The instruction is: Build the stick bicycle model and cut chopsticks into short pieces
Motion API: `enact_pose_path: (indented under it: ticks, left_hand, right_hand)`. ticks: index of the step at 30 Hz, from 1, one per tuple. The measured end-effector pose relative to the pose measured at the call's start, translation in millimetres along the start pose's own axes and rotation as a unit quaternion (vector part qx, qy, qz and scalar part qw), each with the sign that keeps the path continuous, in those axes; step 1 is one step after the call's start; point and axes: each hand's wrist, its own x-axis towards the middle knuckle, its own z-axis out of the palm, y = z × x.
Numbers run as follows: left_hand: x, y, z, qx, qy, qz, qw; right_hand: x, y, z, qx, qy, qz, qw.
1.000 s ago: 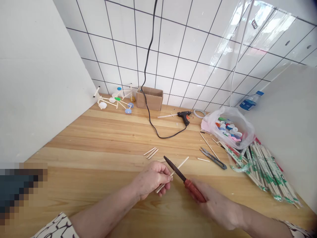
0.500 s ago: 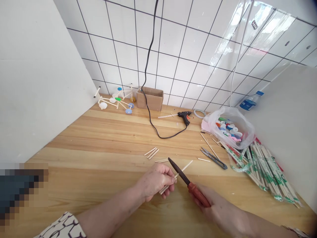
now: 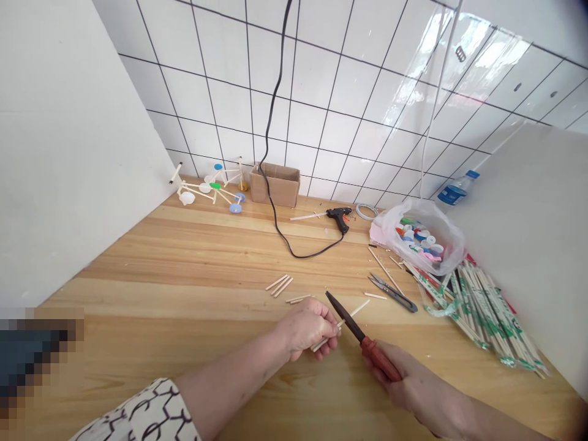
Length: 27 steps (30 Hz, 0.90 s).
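My left hand (image 3: 316, 327) is closed around thin wooden sticks (image 3: 361, 308). One reaches out past its fingertips to the upper right, and short ends show below the fingers. In my right hand (image 3: 399, 370) is a file (image 3: 349, 321) with a red handle and a dark, tapering blade. The blade lies across the protruding stick, close to my left fingertips; whether it presses on the stick I cannot tell. Just beyond my left hand lie several short cut sticks (image 3: 280, 284) on the wooden table (image 3: 184, 260).
Right of my hands are thread snips (image 3: 394, 294), bagged chopsticks (image 3: 496, 312) and a plastic bag of bottle caps (image 3: 454, 245). Behind stand a black glue gun (image 3: 339, 218) with its cord, a roll of tape (image 3: 366, 212), a cardboard box (image 3: 282, 188), stick-and-cap models (image 3: 214, 187) and a water bottle (image 3: 454, 191).
Both hands, with the sticks and the file, have shifted a little to the right. The camera view has also turned slightly. The grips look the same.
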Motion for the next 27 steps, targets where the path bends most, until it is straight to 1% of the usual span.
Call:
enact_pose_path:
  ticks: [3,5,7,10,14,16,19,22,27]
  left_hand:
    - [4.8,2.3,0.6,0.006,-0.003,-0.004,1.000]
    - [6.5,3.4,0.7,0.009,-0.003,-0.006,1.000]
    - [7.0,4.1,0.7,0.011,-0.002,-0.007,1.000]
    - [6.7,4.3,0.9,0.013,-0.001,-0.007,1.000]
    - [7.0,3.8,1.3,0.020,0.003,-0.005,1.000]
    - [7.7,3.5,1.0,0.024,0.003,-0.001,1.000]
    - [8.5,3.4,0.1,0.027,0.002,0.005,1.000]
    - [8.1,3.3,-0.5,0.029,0.001,0.007,1.000]
    - [6.4,3.7,-0.4,0.027,-0.003,0.010,1.000]
  right_hand:
    - [1.7,-5.3,-1.3,0.035,0.008,0.048,0.998]
    - [2.8,-5.5,-2.9,0.031,0.011,0.059,0.998]
    - [3.8,-2.6,-5.0,0.019,0.014,0.061,0.998]
    - [4.3,1.9,-7.0,-0.016,0.018,0.042,0.999]
    - [4.1,-1.3,-5.6,-0.040,0.017,0.023,0.999]
    - [3.8,-4.6,-5.0,-0.047,0.020,0.030,0.998]
    - [1.8,-8.9,-6.4,-0.079,0.023,0.064,0.995]
    - [-2.2,-15.1,-9.0,-0.107,0.006,0.084,0.991]
    - [-4.9,-26.6,-10.9,-0.116,-0.021,0.102,0.988]
